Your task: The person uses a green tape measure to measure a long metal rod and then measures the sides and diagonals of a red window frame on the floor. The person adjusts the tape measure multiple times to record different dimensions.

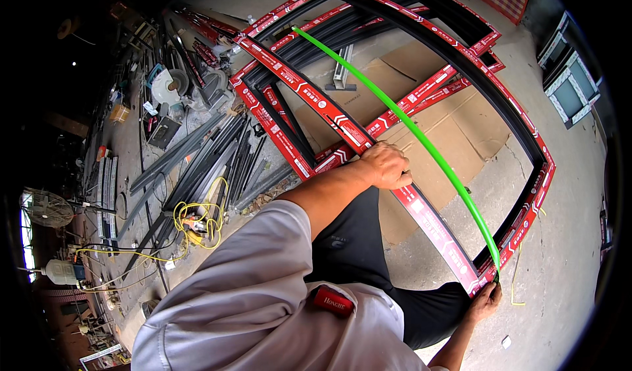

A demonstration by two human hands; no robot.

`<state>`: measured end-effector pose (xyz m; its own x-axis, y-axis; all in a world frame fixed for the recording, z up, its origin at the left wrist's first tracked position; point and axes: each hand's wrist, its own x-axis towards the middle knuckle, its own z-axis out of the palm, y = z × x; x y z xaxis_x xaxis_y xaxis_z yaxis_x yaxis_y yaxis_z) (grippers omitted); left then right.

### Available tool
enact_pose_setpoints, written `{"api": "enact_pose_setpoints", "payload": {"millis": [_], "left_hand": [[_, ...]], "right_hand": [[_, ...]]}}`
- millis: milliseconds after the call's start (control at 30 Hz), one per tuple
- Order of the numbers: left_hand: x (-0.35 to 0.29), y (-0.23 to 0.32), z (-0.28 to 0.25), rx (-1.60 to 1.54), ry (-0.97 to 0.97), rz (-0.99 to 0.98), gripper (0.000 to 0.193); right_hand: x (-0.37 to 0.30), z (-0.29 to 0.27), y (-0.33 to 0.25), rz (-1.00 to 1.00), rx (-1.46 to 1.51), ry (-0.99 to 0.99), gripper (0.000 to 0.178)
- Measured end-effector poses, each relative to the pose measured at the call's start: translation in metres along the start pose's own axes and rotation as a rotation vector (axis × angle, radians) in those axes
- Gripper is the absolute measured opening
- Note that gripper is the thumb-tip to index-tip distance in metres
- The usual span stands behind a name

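Note:
A large window frame, black with red printed film along its bars, stands tilted before my knees. My left hand is closed around its near bar. Diagonally across the opening runs a long bright green tape measure, bowed upward; its far end meets the far left corner of the frame. At the near right corner, my right hand pinches the tape's near end against the frame; the fingertips are partly hidden by the corner.
More red-filmed frames lie stacked behind on flattened cardboard. To the left are dark metal profiles, a circular cutting saw and a tangled yellow cord. A standing fan is far left; glazed panels lean at the right wall.

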<state>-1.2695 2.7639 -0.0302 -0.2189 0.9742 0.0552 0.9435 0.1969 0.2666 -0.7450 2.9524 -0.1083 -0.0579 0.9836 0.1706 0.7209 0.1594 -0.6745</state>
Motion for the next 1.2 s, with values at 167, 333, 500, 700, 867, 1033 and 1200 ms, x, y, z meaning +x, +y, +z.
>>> {"api": "enact_pose_setpoints", "payload": {"millis": [167, 333, 500, 700, 867, 1033, 1200], "left_hand": [[-0.002, 0.000, -0.001, 0.002, 0.007, -0.003, 0.041], [-0.001, 0.000, 0.000, -0.002, 0.016, 0.002, 0.040], [-0.001, 0.002, -0.005, 0.009, -0.023, -0.008, 0.047], [0.000, 0.003, -0.006, 0.018, -0.016, -0.008, 0.047], [-0.001, 0.000, 0.000, 0.010, 0.004, 0.000, 0.042], [-0.001, -0.001, 0.000, 0.011, 0.007, -0.002, 0.042], [0.001, 0.001, -0.003, 0.027, -0.026, -0.009, 0.047]], "right_hand": [[-0.004, -0.002, -0.016, -0.032, -0.044, 0.004, 0.042], [-0.003, -0.002, -0.014, -0.020, -0.009, 0.002, 0.043], [-0.004, -0.003, -0.021, -0.029, -0.060, 0.009, 0.043], [-0.004, -0.001, -0.016, -0.003, -0.007, 0.006, 0.043], [-0.002, 0.000, -0.005, -0.002, 0.005, 0.004, 0.044], [-0.002, -0.001, -0.009, 0.000, -0.003, -0.003, 0.043], [-0.002, 0.000, -0.012, -0.001, -0.011, -0.002, 0.043]]}}
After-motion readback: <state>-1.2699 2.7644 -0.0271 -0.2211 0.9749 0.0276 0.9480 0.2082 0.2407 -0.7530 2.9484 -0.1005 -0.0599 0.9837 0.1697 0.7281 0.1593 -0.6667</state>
